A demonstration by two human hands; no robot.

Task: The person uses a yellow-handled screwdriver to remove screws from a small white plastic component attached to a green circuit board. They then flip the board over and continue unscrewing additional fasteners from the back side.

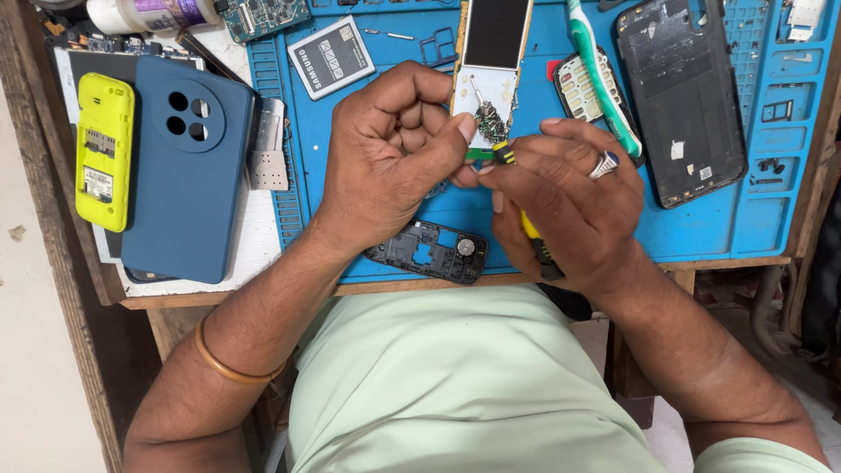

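Over blue mat [701,229], hands — right [569,206] gripping yellow-black screwdriver [531,235], left [394,144] pinching bared phone board [486,92] (screen dark)

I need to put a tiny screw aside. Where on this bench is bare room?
Bare blue mat shows between the right hand and the black phone back housing. The strip above the left hand, by the battery, is narrow. The left side is crowded with the yellow phone and blue case.
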